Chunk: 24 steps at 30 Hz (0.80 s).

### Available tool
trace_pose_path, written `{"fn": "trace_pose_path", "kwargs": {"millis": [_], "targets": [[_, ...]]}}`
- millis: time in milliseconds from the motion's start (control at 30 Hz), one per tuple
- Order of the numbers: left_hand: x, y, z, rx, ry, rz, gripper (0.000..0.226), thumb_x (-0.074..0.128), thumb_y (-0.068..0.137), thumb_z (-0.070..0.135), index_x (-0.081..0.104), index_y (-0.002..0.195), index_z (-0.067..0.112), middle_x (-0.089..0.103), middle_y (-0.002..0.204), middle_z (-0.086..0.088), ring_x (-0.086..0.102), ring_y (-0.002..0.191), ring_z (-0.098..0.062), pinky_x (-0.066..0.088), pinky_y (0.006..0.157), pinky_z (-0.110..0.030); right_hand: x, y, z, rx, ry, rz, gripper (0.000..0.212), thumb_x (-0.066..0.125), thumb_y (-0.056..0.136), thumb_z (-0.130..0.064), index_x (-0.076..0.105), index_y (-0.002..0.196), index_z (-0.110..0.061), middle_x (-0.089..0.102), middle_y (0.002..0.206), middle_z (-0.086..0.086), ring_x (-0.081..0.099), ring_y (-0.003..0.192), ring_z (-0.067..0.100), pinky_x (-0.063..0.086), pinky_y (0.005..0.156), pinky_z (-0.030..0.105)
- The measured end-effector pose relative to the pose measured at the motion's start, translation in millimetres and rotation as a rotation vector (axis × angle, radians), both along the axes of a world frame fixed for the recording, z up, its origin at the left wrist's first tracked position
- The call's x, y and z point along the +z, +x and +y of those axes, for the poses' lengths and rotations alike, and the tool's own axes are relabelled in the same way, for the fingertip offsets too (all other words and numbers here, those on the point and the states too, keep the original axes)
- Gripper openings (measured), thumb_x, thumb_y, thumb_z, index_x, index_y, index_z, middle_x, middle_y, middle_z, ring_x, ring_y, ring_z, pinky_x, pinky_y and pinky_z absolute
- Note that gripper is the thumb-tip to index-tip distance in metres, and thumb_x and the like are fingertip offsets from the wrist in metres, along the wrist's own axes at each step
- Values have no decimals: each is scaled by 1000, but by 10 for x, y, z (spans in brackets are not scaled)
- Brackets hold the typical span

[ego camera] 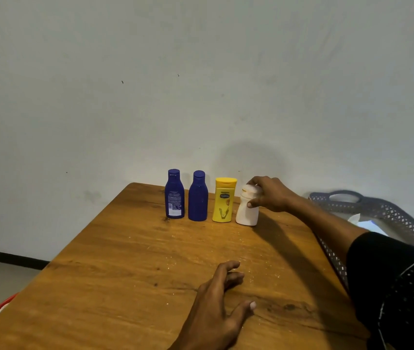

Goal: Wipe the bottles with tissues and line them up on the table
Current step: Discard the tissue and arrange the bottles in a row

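White bottle [247, 208]: upright at the right end of the row, just beside the yellow bottle [223, 200], far side of the desk [130, 269].
Right hand [271, 194]: nearer, fingers wrapped round its cap.
Left hand [219, 301]: spread loose, empty, well apart.

We see a wooden table [130, 269] carrying four upright bottles in a row near its far edge: two blue bottles [175, 194] [198, 197], a yellow bottle [223, 200], a white bottle [247, 210].
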<state>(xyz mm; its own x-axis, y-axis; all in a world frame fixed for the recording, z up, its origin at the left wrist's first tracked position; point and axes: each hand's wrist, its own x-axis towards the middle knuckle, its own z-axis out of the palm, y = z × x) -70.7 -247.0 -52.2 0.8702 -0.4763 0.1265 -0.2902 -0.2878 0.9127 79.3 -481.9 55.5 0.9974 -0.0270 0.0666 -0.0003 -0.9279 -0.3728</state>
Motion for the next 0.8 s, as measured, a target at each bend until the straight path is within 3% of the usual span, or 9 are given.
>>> {"fn": "trace_pose_path", "kwargs": {"millis": [300,633,800], "targets": [[-7,6,1,12,20,9,71,75,74,51,35,132,55,60,125,29,50,122,11,44,107,-29,-70,-28,-31,-40,53,-9,76,80,81,-11,38,145,-12,49,146,15,56,123,34,51,100,42],[25,0,6,20,16,20,70,75,75,46,36,133,52,60,125,26,50,120,14,44,107,-25,-66,-154,-157,-147,153,-3,94,83,77,-9,27,151,-14,52,142,17,63,113,33,53,97,43],[8,-17,21,26,14,-5,68,73,77,48,35,133,53,60,123,27,50,119,15,45,106,-26,-104,-350,-242,-213,202,-25,94,85,75,-10,29,151,-14,50,144,16,65,106,29,55,93,40]]}}
